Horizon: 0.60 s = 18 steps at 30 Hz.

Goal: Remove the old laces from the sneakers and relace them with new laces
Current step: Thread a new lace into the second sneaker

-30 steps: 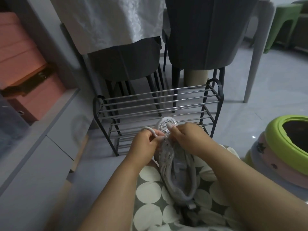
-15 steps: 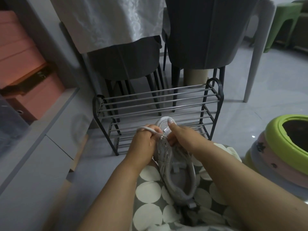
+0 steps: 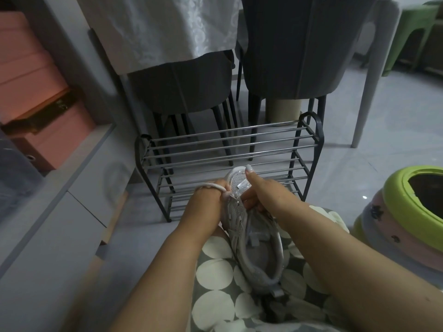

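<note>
Sneaker [image 3: 242, 226]: a pale grey shoe held above the person's lap, toe pointing away, heel towards the body, its opening facing up.
Lace [image 3: 211, 186]: a light cord looped over the left hand's knuckles, running down to the eyelets at the shoe's front.
Left hand [image 3: 203, 209]: fingers curled together and closed round the lace, pressed against the shoe's left side.
Right hand [image 3: 261, 195]: fingers clamped on the shoe's tongue and front, thumb raised along the toe (a pale painted nail shows).
Lap [image 3: 215, 279]: grey fabric with large cream dots, under the heel of the shoe.
Open room: bare grey floor [image 3: 374, 178] spreads to the right and far right; a narrower strip of floor runs on the left between lap and cabinet.
Shoe rack [image 3: 227, 149]: a low, black-framed rack with metal bars, just beyond the hands, its shelves bare, blocking the way straight ahead.
Chairs [image 3: 287, 56]: two dark grey chairs behind the rack, a white cloth [image 3: 167, 29] hanging over the left one.
Left edge: a grey cabinet [image 3: 60, 202] with pink boxes [image 3: 31, 92] above it.
Right edge: a round green-rimmed tub [image 3: 393, 200] near the right forearm.
Far right: a green stool [image 3: 417, 27], well apart.
</note>
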{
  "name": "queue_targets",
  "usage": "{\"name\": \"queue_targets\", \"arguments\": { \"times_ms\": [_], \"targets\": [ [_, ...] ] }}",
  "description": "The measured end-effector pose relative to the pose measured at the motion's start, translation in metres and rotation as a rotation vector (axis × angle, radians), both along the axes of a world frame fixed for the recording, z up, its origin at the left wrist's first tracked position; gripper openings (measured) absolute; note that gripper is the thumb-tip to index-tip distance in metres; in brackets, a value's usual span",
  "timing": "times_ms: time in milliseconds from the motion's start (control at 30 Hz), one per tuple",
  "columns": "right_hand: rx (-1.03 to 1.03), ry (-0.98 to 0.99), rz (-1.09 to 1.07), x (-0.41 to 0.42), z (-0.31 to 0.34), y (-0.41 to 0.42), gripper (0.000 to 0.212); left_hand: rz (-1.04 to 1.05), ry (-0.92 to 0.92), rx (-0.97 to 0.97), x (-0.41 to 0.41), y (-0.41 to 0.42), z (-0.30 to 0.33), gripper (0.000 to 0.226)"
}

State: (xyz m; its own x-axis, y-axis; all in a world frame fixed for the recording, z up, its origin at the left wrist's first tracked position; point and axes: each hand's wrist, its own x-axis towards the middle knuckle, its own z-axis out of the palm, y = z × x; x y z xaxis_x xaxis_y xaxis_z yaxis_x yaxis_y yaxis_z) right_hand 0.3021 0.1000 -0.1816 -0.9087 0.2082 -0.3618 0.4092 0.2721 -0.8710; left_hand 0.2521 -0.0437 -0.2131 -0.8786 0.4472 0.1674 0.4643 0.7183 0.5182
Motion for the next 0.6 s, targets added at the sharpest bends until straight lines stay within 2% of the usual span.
{"name": "queue_targets", "arguments": {
  "times_ms": [267,600],
  "targets": [
    [-0.017,-0.013,-0.018,0.001,0.002,-0.002,0.072,-0.007,0.160,-0.022,0.006,0.003,0.005,0.021],
    [-0.009,0.008,-0.028,0.001,0.001,-0.004,0.071,-0.060,0.265,-0.098,0.012,0.002,0.006,0.016]
  ]
}}
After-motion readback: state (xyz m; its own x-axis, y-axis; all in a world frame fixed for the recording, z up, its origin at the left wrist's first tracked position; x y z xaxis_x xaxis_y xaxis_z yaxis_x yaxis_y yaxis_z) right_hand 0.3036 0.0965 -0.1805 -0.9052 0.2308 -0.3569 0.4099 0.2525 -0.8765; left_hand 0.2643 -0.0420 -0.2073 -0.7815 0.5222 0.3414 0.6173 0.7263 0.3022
